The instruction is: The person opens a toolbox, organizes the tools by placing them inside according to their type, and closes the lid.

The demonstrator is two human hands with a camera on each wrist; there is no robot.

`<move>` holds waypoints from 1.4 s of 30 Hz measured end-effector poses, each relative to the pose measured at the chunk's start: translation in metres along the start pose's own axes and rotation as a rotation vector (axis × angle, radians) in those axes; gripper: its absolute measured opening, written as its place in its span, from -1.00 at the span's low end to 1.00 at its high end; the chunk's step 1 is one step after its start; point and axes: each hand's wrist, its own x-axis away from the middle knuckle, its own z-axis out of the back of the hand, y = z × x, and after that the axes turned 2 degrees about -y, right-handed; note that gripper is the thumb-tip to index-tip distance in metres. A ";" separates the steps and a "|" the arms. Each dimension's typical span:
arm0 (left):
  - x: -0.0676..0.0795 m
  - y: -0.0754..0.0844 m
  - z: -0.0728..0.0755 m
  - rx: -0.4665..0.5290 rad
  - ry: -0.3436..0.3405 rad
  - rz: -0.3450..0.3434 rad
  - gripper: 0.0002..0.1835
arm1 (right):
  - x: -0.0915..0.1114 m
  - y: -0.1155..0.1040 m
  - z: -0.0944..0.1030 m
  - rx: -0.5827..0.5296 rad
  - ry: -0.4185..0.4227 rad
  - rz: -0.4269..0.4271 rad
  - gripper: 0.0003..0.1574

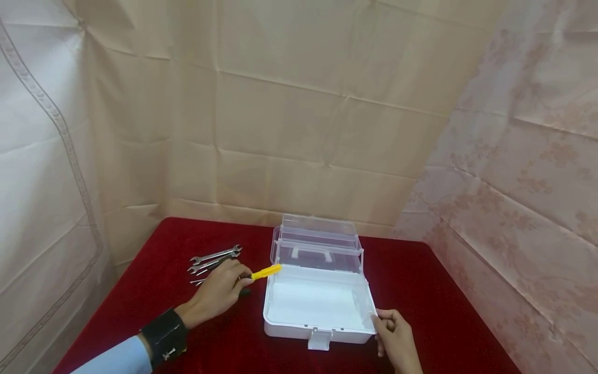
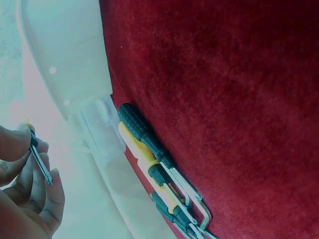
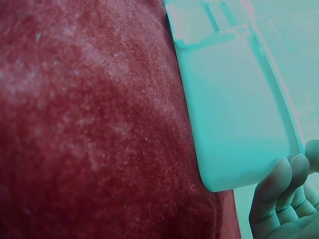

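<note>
My left hand (image 1: 224, 288) pinches a screwdriver (image 1: 267, 271), its yellow handle pointing toward the toolbox's left edge. Its metal shaft shows along the fingers in the left wrist view. A white toolbox (image 1: 280, 331) stands in the middle of the table, its clear lid (image 1: 310, 254) tipped back and its inside bare. At the box's near right corner my right hand (image 1: 396, 335) grips the rim between thumb and fingers. In the right wrist view, those fingertips (image 3: 279, 172) lie against the box wall near the front latch (image 3: 204, 20).
Silver wrenches (image 1: 217, 255) lie to the left, partly behind the left hand. Several screwdrivers (image 2: 137, 127) with green and yellow handles and an L-shaped hex key (image 2: 205, 214) lie in a row beside the box. Red cloth (image 1: 444, 301) covers the table; beige curtains (image 1: 289, 130) hang behind.
</note>
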 end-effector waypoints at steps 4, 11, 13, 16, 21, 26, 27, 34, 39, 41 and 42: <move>0.000 -0.001 -0.002 -0.005 -0.021 0.011 -0.84 | 0.001 0.000 0.000 0.001 -0.004 0.002 -0.54; 0.000 -0.001 -0.006 0.016 -0.009 -0.009 -0.83 | 0.001 0.001 0.000 -0.001 0.003 0.006 -0.54; 0.000 0.000 -0.006 0.011 0.000 -0.021 -0.84 | 0.000 0.001 0.000 0.006 0.000 0.008 -0.54; 0.000 0.002 -0.007 -0.004 0.015 -0.039 -0.84 | 0.000 0.001 0.000 0.021 0.001 -0.001 -0.56; 0.000 0.004 -0.009 -0.005 0.025 -0.059 -0.84 | -0.001 0.000 0.001 0.031 0.006 -0.016 -0.59; 0.000 0.008 -0.010 0.000 0.013 -0.072 -0.86 | -0.002 0.001 0.001 0.037 0.009 -0.023 -0.57; 0.000 0.008 -0.010 -0.001 0.010 -0.074 -0.87 | -0.002 0.001 0.001 0.038 0.010 -0.023 -0.57; 0.000 0.010 -0.011 -0.009 -0.005 -0.088 -0.88 | -0.001 0.002 0.001 0.039 0.000 -0.016 -0.57; 0.000 0.011 -0.012 -0.006 -0.016 -0.117 -0.88 | 0.000 0.002 0.002 0.038 -0.002 -0.009 -0.58; 0.001 0.012 -0.013 -0.006 -0.018 -0.129 -0.88 | 0.000 0.002 0.002 0.036 -0.002 -0.007 -0.58; 0.001 0.012 -0.014 -0.006 -0.018 -0.134 -0.88 | 0.000 0.002 0.001 0.037 -0.002 -0.008 -0.58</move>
